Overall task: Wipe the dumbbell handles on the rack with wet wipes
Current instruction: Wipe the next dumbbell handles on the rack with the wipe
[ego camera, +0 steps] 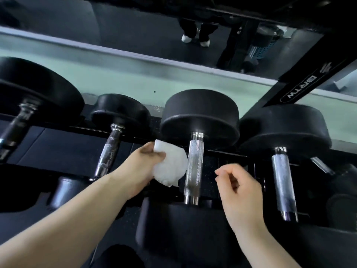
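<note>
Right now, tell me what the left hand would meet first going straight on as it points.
Probably the middle dumbbell's knurled handle: the wet wipe held by the left hand is right beside it; depth is unclear.

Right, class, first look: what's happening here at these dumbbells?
A person's left hand grips a crumpled white wipe right beside the metal handle of the dumbbell straight ahead. Whether the wipe touches the handle is hard to tell. The right hand hovers on the handle's other side, fingers loosely curled, holding nothing.

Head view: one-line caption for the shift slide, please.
Left hand holds a white wipe beside the centre dumbbell handle; right hand hovers empty alongside.
</note>
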`<state>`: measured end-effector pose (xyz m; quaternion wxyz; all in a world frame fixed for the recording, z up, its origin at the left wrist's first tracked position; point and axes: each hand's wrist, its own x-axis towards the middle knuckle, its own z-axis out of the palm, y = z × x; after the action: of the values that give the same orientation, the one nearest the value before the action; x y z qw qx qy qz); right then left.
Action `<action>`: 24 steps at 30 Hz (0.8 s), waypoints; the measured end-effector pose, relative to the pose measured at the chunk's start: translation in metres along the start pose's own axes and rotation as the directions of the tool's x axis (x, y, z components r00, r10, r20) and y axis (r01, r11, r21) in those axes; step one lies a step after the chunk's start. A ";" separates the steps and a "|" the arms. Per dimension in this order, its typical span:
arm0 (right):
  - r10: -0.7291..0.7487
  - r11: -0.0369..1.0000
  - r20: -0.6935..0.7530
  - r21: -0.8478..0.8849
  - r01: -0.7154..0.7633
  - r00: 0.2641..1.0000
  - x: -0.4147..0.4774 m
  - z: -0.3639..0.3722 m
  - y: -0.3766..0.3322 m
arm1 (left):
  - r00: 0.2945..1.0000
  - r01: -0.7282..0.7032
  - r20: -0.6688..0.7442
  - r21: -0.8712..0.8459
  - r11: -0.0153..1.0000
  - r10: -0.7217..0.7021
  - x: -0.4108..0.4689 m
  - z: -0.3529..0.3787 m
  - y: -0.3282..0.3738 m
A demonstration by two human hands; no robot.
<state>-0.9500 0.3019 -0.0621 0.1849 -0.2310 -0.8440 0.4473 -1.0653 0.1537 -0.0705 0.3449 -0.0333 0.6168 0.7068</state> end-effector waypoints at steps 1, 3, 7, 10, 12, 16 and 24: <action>0.002 1.000 0.010 -0.012 -0.002 1.000 0.000 -0.001 -0.003 | 1.000 0.007 -0.024 -0.017 1.000 -0.008 -0.010 0.001 0.007; 0.028 0.998 0.072 -0.060 -0.023 0.997 0.003 -0.003 -0.008 | 0.997 0.023 -0.074 -0.051 0.998 -0.027 -0.030 0.002 0.023; 0.214 0.973 0.291 -0.151 -0.176 0.932 0.009 -0.011 -0.045 | 0.992 0.069 -0.096 -0.117 0.991 -0.080 -0.080 0.006 0.066; 0.276 0.887 0.462 0.216 -0.409 0.843 0.012 -0.030 -0.111 | 0.991 0.110 -0.070 -0.104 0.988 -0.117 -0.119 0.008 0.098; 0.242 0.798 0.651 0.289 -0.529 0.720 0.009 -0.048 -0.153 | 0.986 0.147 -0.073 -0.059 0.987 -0.151 -0.146 0.009 0.115; 0.153 0.901 0.830 0.105 -0.420 0.536 -0.008 -0.071 -0.212 | 0.981 0.168 -0.123 0.126 0.978 -0.152 -0.198 0.020 0.148; 0.191 0.955 0.845 -0.043 -0.293 0.500 -0.029 -0.066 -0.278 | 0.949 0.040 -0.310 0.282 0.959 0.051 -0.237 -0.003 0.183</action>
<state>-0.9539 0.1929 0.2034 -0.2959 -0.0933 -0.7624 0.5678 -0.9828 0.0450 0.1964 0.2415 -0.0935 0.7591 0.5972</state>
